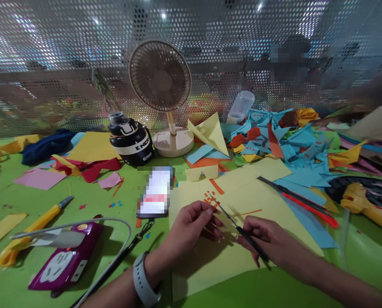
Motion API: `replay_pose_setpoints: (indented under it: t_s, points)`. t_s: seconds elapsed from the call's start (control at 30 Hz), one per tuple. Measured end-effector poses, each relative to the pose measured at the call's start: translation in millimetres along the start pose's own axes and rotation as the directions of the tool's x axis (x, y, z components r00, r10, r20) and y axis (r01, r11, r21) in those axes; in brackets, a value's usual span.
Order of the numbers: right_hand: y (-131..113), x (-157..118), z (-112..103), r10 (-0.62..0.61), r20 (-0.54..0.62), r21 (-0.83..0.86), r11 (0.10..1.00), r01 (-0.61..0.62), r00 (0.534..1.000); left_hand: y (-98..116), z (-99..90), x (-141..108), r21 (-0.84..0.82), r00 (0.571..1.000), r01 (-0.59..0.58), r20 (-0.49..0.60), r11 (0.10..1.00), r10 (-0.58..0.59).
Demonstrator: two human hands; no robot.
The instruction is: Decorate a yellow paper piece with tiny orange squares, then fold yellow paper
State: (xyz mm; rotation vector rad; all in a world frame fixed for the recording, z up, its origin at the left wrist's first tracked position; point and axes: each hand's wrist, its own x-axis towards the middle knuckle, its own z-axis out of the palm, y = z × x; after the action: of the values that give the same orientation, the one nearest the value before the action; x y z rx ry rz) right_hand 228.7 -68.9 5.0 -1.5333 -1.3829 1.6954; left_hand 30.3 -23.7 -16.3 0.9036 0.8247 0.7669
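In the middle of the view, my right hand [264, 239] grips slim, dark tweezers [247, 237] with a thin metal tip. Their tip reaches up and left to a cluster of tiny orange paper bits [210, 197] on a pale yellow sheet [193, 273]. Just below these bits, my left hand [197, 220] hovers close to the tip. Its thumb and forefinger are pressed together, and whatever may be between them is too small to make out. A thin orange paper strip [250, 212] lies on the sheet between the hands.
A phone [155, 192] and a purple power strip [69, 256] lie left. Behind stand a black bottle [131, 143] and a fan [160, 77]. Blue paper pieces [303, 141] pile up back right, near a black-and-red tool [303, 203]. A yellow-handled cutter [37, 229] lies far left.
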Motion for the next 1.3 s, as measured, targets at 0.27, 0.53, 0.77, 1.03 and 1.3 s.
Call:
replay_pose_setpoints:
  t_s: [0.27, 0.53, 0.77, 1.03, 1.3]
  points:
    - [-0.5, 0.4, 1.1, 0.011, -0.011, 0.005, 1.000, -0.011, 1.000, -1.3, -0.2, 1.5, -0.008, 1.000, 0.003, 0.004, 1.000, -0.003]
    - [2.2, 1.3, 0.2, -0.011, 0.001, -0.042, 0.999, 0.012, 1.000, 0.1, 0.4, 1.1, -0.038, 0.999, -0.034, -0.030, 0.999, 0.033]
    - [8.1, -1.0, 0.9, -0.040, 0.008, -0.133, 0.990, 0.040, 0.999, -2.0, -0.5, 2.1, -0.052, 1.000, -0.028, 0.002, 0.998, 0.028]
    - [4.5, -1.7, 1.7, -0.042, 0.014, -0.140, 0.989, 0.044, 0.999, -1.0, 3.3, 0.3, -0.059, 0.999, -0.024, 0.034, 0.998, 0.026]
    - [6.9, -1.5, 0.6, -0.025, 0.013, -0.099, 0.995, 0.026, 1.000, -2.2, 3.5, 0.5, -0.087, 0.999, -0.023, 0.039, 0.996, 0.026]
